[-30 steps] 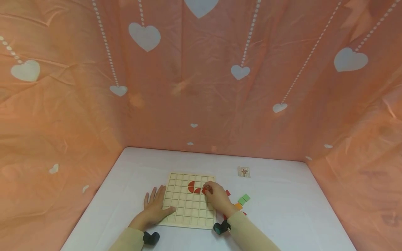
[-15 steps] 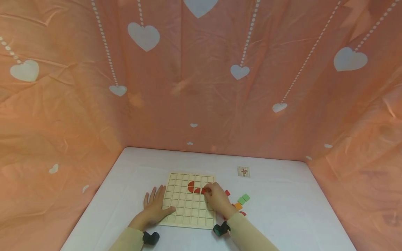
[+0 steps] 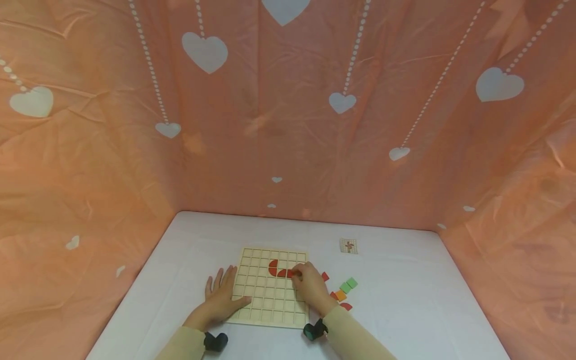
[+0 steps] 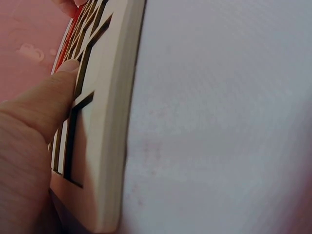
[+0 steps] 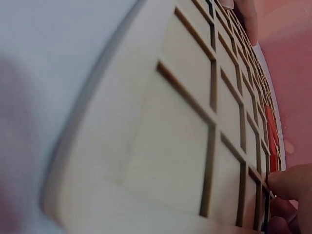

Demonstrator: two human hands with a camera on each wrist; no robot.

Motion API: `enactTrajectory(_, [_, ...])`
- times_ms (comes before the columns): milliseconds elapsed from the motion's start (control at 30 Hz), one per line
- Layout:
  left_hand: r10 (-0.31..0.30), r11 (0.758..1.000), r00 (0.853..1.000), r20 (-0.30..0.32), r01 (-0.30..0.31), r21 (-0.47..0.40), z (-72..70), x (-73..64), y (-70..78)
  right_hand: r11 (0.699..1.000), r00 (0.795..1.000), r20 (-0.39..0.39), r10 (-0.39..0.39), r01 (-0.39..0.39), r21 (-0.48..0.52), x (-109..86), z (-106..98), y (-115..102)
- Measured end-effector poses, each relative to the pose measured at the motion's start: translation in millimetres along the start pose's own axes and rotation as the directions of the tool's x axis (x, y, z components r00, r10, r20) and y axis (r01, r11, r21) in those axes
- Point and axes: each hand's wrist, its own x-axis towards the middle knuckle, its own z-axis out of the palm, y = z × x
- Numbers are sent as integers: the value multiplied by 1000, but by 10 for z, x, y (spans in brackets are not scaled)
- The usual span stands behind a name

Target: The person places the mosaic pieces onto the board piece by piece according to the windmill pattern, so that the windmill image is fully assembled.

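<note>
A pale wooden grid board (image 3: 265,300) lies on the white table. My left hand (image 3: 219,299) rests along its left edge, fingers spread, with the thumb (image 4: 58,87) on the board. Red quarter-round tiles (image 3: 273,268) sit in grid squares in the upper middle, a further red tile (image 3: 282,273) beside them. My right hand (image 3: 310,286) is over the board's right side. Its curled thumb and fingers pinch a red tile (image 3: 290,273) at the end of that row, partly hidden by the fingertips. In the right wrist view, the thumb (image 5: 287,180) touches the red row.
Right of the board lie green tiles (image 3: 348,285), an orange tile (image 3: 340,296) and loose red tiles (image 3: 346,306), one red tile (image 3: 325,276) close to the right hand. A small pattern card (image 3: 348,246) lies farther back. Orange cloth walls (image 3: 306,150) with hearts enclose the table.
The red tile in my right fingers has gone from tilted to level in line with the red tile beside it. The right hand has shifted slightly; the left hand stays put.
</note>
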Motion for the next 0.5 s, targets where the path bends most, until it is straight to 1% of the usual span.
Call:
enactTrajectory(100, [5,1000,1000,-6,-5,-9,-1,0,10,1000,1000,-16,4,-4,2,6,0,8])
enactTrajectory(267, [-2,1000,1000,1,2,-18,3,-2,22,1000,999,-36,16,-16,3,8,8,15])
enactTrajectory(500, [0,1000,1000,1,1,-21,-4,-14,15,996,999,15,42,-44,79,-51,-30,20])
